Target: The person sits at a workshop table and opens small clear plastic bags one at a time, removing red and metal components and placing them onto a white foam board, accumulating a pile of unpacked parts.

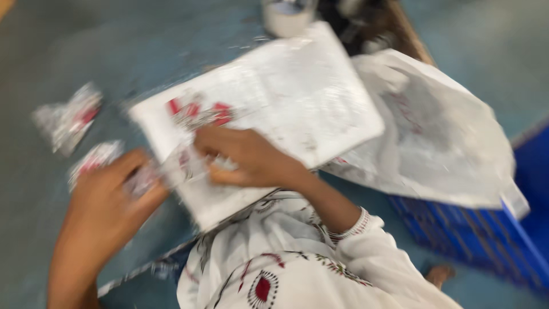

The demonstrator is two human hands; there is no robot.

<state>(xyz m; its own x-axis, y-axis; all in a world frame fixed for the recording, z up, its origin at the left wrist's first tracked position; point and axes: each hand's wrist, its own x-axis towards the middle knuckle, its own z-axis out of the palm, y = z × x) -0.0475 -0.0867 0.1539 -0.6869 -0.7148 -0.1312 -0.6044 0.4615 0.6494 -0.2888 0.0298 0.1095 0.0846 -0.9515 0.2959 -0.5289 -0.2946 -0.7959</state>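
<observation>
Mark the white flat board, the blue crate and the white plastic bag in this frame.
white flat board point(297, 97): head view, middle of its top face.
blue crate point(486, 240): head view, on its ribbed side wall.
white plastic bag point(446, 137): head view, middle of the crumpled sheet.

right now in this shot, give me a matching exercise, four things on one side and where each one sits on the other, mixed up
Things:
1. white flat board
2. blue crate
3. white cup
4. small clear packet

Places:
A. top edge of the view, beyond the board
B. far left on the grey floor
C. centre, under the right hand
D. lower right, under the white plastic bag

Pairs: 1-C, 2-D, 3-A, 4-B
</observation>
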